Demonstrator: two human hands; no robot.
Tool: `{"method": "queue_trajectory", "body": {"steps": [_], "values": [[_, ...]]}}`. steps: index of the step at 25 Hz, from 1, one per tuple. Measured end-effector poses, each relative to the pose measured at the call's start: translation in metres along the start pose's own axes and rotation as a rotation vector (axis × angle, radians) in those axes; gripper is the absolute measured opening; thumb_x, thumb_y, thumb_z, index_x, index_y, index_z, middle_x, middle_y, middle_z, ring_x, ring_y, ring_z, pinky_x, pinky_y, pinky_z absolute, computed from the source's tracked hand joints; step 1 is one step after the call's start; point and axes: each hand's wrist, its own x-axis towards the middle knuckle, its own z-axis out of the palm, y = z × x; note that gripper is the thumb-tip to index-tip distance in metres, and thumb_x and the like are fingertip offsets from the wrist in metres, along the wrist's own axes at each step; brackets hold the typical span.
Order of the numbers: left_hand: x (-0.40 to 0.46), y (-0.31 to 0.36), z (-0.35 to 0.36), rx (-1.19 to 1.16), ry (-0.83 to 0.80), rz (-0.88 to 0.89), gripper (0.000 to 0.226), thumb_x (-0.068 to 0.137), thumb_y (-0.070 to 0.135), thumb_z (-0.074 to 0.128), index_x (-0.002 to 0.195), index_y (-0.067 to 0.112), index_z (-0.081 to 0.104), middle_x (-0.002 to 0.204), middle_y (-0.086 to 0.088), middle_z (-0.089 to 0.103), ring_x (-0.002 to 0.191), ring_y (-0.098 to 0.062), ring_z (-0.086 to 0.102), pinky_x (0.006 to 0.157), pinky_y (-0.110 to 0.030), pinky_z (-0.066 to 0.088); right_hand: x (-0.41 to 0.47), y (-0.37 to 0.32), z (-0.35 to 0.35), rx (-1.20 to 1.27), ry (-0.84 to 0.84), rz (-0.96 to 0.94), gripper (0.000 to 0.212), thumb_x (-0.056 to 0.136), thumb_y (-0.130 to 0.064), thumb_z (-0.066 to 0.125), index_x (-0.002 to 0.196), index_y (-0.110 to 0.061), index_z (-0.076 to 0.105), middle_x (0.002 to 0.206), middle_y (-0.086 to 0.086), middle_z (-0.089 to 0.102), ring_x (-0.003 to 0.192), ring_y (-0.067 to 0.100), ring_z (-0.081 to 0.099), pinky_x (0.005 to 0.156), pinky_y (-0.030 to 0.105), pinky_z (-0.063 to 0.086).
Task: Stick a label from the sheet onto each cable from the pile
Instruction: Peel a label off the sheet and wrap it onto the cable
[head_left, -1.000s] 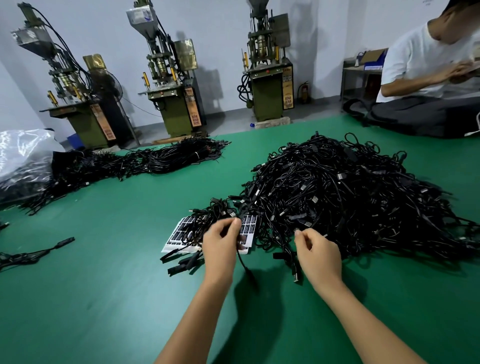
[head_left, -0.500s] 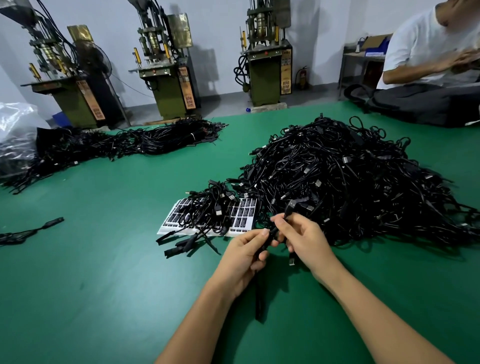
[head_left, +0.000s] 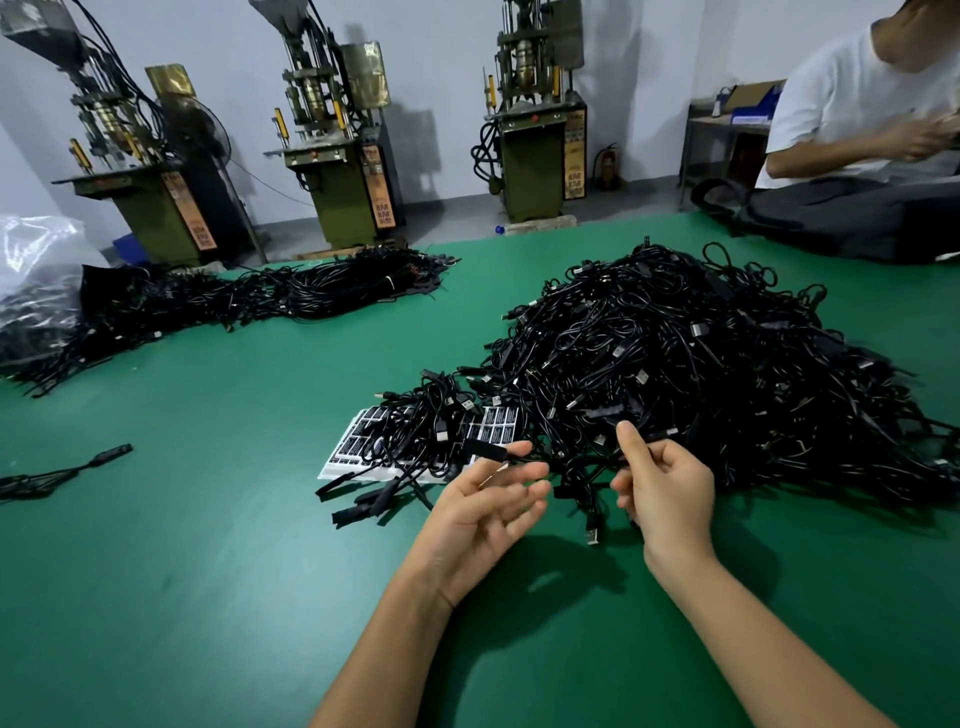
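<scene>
My left hand (head_left: 491, 501) has let go, fingers now spread, a black cable (head_left: 488, 449) lying across the tips. Right hand (head_left: 662, 480) seems to pinch its other end beside the pile (head_left: 701, 364). Label sheet (head_left: 498, 426) half-buried; labelling's next, prob.

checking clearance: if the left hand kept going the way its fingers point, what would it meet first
Probably the black cable at the left hand's fingertips, then the cable pile; depth is unclear.

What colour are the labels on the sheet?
Black with pale print, on a white backing sheet, half buried under cables. Head view, the only one.
</scene>
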Motion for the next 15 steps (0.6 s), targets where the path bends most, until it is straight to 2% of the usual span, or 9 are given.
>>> {"method": "queue_trajectory", "body": {"steps": [2,4,7,9,12,15], "values": [[0.004,-0.005,0.000,0.034,0.108,0.079,0.018,0.080,0.013,0.070,0.097,0.015,0.075,0.086,-0.004,0.067,0.075,-0.013,0.066,0.070,-0.028,0.055,-0.011,0.000,0.002,-0.113,0.017,-0.058,0.047,0.090,-0.043,0.061,0.061,-0.007,0.054,0.045,0.004,0.059,0.038,0.010,0.052,0.039,0.019,0.041],[0.008,-0.005,-0.002,0.065,0.199,0.149,0.016,0.079,0.026,0.067,0.091,0.019,0.075,0.084,0.002,0.065,0.075,-0.009,0.063,0.071,-0.027,0.053,-0.021,-0.002,0.003,-0.254,0.004,-0.111,0.057,0.093,-0.046,0.055,0.055,-0.003,0.050,0.041,0.006,0.056,0.034,0.012,0.051,0.039,0.025,0.042],[0.010,-0.003,-0.008,0.088,0.249,0.224,0.018,0.082,0.030,0.062,0.089,0.019,0.075,0.085,0.001,0.066,0.081,-0.010,0.062,0.079,-0.027,0.048,-0.027,-0.008,0.003,-0.442,0.061,-0.265,0.061,0.093,-0.042,0.056,0.047,-0.008,0.038,0.035,0.002,0.041,0.034,0.018,0.038,0.042,0.030,0.036],[0.010,-0.002,-0.009,0.081,0.255,0.270,0.018,0.082,0.028,0.063,0.088,0.015,0.075,0.078,-0.003,0.064,0.075,-0.011,0.060,0.076,-0.025,0.049,-0.026,-0.012,0.001,-0.525,0.132,-0.445,0.051,0.091,-0.030,0.063,0.050,-0.009,0.041,0.039,0.000,0.039,0.037,0.020,0.037,0.042,0.032,0.034],[0.009,-0.006,-0.007,0.196,0.249,0.321,0.023,0.077,0.025,0.069,0.093,0.010,0.074,0.071,-0.004,0.063,0.071,-0.011,0.061,0.075,-0.020,0.052,-0.024,-0.012,0.002,-0.523,0.148,-0.644,0.028,0.087,-0.018,0.068,0.065,-0.010,0.054,0.050,-0.001,0.050,0.045,0.020,0.048,0.042,0.036,0.042],[0.007,-0.014,-0.001,0.325,0.208,0.303,0.028,0.081,0.024,0.068,0.105,0.011,0.069,0.068,-0.003,0.063,0.068,-0.011,0.061,0.071,-0.021,0.052,-0.029,-0.008,0.009,-0.446,0.005,-0.669,0.006,0.088,-0.016,0.067,0.082,-0.015,0.065,0.069,-0.007,0.061,0.060,0.008,0.056,0.056,0.023,0.044]]}}
